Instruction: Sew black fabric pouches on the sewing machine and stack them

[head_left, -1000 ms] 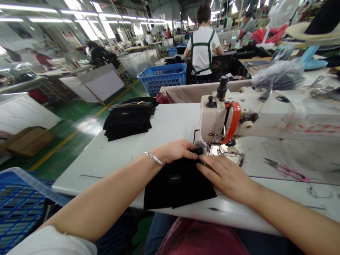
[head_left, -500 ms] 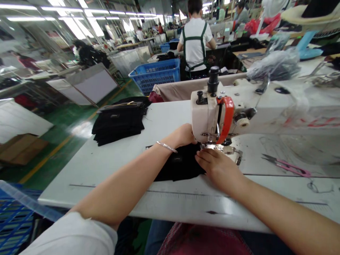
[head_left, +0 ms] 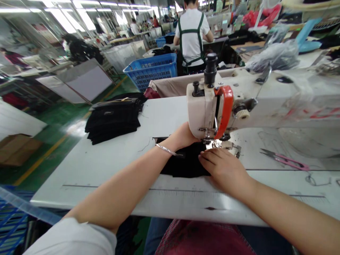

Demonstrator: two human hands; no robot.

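A piece of black fabric (head_left: 186,168) with a small label lies on the white sewing table, its right edge at the needle area of a sewing machine (head_left: 199,113). My left hand (head_left: 184,136), with a silver bangle at the wrist, rests on the fabric's far side. Its fingertips disappear behind the machine head. My right hand (head_left: 225,168) lies on the fabric's near right part, fingers stretched and flat just in front of the lit presser foot (head_left: 212,144). The right thumb is hidden.
A stack of black fabric pieces (head_left: 111,118) sits at the table's far left. Pink-handled thread snips (head_left: 285,159) lie right of the machine. Behind the table are a blue crate (head_left: 151,71) and a person in a white shirt (head_left: 191,35). Another blue basket (head_left: 13,219) is at lower left.
The black fabric has shifted rightward relative to the machine, and both my hands have moved with it. More of its far left edge shows now. The whole view has shifted slightly.
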